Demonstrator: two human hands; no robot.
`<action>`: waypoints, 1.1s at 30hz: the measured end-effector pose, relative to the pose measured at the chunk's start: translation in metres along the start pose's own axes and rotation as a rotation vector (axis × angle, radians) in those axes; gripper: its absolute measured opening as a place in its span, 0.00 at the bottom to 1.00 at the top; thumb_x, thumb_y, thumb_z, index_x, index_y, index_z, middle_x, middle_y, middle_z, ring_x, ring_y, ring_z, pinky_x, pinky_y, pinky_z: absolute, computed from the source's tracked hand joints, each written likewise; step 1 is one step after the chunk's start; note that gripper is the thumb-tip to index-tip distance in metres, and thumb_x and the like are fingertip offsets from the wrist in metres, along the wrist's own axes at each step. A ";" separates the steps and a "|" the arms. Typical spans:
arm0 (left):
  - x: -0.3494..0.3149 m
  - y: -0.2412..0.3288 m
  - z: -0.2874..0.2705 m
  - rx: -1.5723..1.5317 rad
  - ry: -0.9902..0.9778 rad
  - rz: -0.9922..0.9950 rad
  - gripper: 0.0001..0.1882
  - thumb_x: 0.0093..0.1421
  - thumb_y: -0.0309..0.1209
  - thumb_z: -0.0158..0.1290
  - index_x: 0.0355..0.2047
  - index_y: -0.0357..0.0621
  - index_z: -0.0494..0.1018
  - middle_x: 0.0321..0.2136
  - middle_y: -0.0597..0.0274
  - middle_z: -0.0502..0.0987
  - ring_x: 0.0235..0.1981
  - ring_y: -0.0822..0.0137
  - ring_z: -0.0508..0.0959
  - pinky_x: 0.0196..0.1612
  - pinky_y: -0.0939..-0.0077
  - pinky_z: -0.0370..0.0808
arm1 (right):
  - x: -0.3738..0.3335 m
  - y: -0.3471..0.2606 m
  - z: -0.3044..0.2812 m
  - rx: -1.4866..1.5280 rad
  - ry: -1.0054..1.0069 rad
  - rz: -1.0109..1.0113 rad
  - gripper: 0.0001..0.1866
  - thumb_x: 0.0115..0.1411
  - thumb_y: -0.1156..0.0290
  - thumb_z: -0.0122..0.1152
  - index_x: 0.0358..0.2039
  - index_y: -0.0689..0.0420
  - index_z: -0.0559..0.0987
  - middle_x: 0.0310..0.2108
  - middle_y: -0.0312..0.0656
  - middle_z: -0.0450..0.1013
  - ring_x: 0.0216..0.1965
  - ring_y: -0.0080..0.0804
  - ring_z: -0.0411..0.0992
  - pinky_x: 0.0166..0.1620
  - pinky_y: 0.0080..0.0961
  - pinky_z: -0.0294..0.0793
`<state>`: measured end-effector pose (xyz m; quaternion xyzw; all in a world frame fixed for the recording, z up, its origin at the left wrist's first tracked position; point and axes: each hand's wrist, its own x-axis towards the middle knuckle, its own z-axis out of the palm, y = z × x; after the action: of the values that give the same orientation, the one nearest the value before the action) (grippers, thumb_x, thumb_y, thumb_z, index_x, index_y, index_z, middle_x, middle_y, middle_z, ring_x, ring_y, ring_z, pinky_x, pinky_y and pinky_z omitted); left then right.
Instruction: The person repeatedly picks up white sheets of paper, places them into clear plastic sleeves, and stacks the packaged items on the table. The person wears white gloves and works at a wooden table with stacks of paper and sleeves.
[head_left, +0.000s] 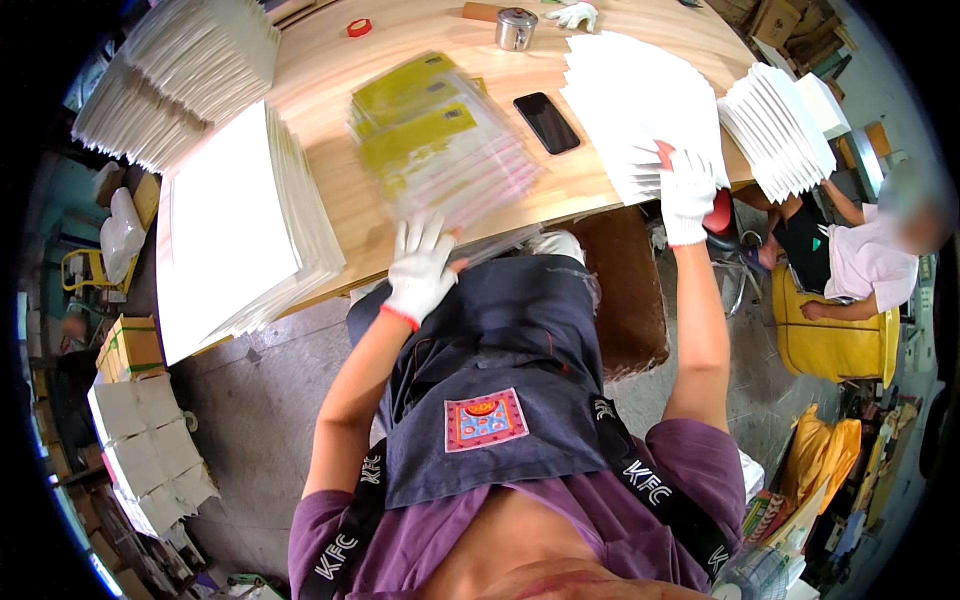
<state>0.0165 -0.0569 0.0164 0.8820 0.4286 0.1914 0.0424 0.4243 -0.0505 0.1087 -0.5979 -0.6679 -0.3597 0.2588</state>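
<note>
Head view, using the black phone [547,123] on the wooden table [320,90] as landmark. Pile of clear bags [450,150] with yellow-green print lies just left of the phone, not touching it; its long axis looks to run away from the person, slanted so the near end sits further right. Gloved left hand [420,275] is on the person's side of the phone and to its left, fingertips at the near edge of that pile, so the bags extend forward and a bit right from the grip. Left hand is clearly the nearer one to them. Its grip reads as released: fingers spread and straight, nothing visibly pinched, though the bags are blurred there. Fan of white sheets [640,110] lies just right of the phone, long axis also far to near, near end slightly right. Gloved right hand [688,200], right of the phone and closer to the person, is at the fan's near right corner; sheets extend forward and left from it. Can't tell if that grip is pinching a sheet or just resting. Phone sits between both piles, so each hand has its own pile directly ahead.
</note>
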 end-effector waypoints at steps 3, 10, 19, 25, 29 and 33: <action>0.023 -0.028 0.032 0.125 -0.006 0.005 0.26 0.53 0.45 0.54 0.50 0.48 0.69 0.57 0.51 0.63 0.60 0.46 0.58 0.63 0.50 0.52 | -0.029 -0.023 -0.019 -0.076 0.095 -0.060 0.08 0.48 0.63 0.63 0.25 0.52 0.76 0.30 0.38 0.73 0.34 0.35 0.71 0.42 0.37 0.70; 0.058 -0.026 0.002 0.157 -0.225 -0.072 0.25 0.50 0.39 0.55 0.48 0.48 0.68 0.50 0.56 0.68 0.54 0.53 0.65 0.59 0.56 0.60 | -0.090 -0.052 -0.049 1.422 -0.405 1.198 0.26 0.62 0.44 0.46 0.28 0.56 0.72 0.18 0.42 0.73 0.16 0.30 0.70 0.19 0.23 0.69; 0.054 -0.042 0.011 0.151 -0.173 -0.119 0.22 0.48 0.30 0.54 0.46 0.52 0.69 0.44 0.61 0.71 0.46 0.58 0.71 0.44 0.63 0.73 | -0.055 0.016 -0.019 1.701 0.059 1.266 0.13 0.61 0.72 0.50 0.47 0.55 0.66 0.26 0.40 0.70 0.16 0.27 0.66 0.15 0.21 0.61; 0.063 -0.023 -0.016 0.135 -0.299 -0.380 0.13 0.53 0.32 0.53 0.41 0.49 0.72 0.46 0.64 0.70 0.47 0.60 0.71 0.45 0.63 0.73 | -0.080 -0.049 -0.072 1.833 -0.251 1.410 0.27 0.55 0.67 0.55 0.53 0.65 0.64 0.43 0.43 0.72 0.37 0.31 0.75 0.32 0.22 0.76; 0.057 -0.061 0.013 0.036 -0.214 -0.133 0.12 0.52 0.28 0.50 0.39 0.51 0.72 0.45 0.63 0.71 0.46 0.56 0.72 0.46 0.62 0.72 | -0.123 -0.081 -0.073 1.922 -0.712 1.396 0.28 0.54 0.64 0.57 0.51 0.68 0.68 0.45 0.45 0.72 0.42 0.32 0.73 0.45 0.25 0.73; 0.040 -0.069 0.014 -0.070 -0.051 -0.164 0.15 0.46 0.25 0.54 0.37 0.52 0.72 0.46 0.64 0.70 0.47 0.58 0.70 0.46 0.64 0.71 | -0.139 -0.095 -0.073 1.942 -0.685 1.568 0.24 0.55 0.65 0.56 0.50 0.63 0.67 0.34 0.41 0.74 0.20 0.22 0.71 0.18 0.15 0.68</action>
<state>-0.0067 0.0191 -0.0008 0.8465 0.4912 0.1795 0.0995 0.3454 -0.1955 0.0292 -0.4574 -0.1595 0.6869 0.5419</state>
